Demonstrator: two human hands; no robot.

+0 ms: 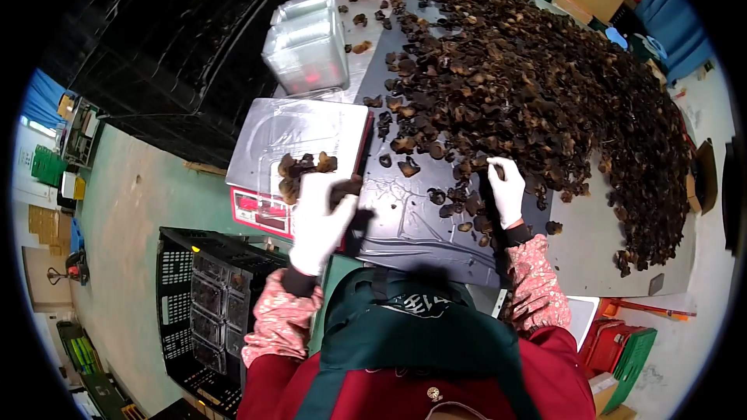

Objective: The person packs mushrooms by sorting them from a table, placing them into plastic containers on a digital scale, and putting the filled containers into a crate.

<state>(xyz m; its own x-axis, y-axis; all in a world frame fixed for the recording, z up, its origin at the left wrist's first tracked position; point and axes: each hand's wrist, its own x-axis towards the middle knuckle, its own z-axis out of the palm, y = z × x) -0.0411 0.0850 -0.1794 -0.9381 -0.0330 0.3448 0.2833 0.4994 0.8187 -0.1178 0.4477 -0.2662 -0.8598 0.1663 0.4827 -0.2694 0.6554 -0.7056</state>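
Across table, fungus pile, axis seemingly diagonal

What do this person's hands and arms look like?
The left hand and right hand wear white gloves. Dark cuffs follow, then pink sleeves with a pale pattern; dark red fabric shows higher up.

White-gloved left hand over the silver-topped red scale, right beside a small clump of brown, crinkled pieces! Across the dark grey tabletop, the white-gloved right hand is at the near edge of a broad, dark-brown, crinkly heap; clear plastic containers stand just beyond the scale.
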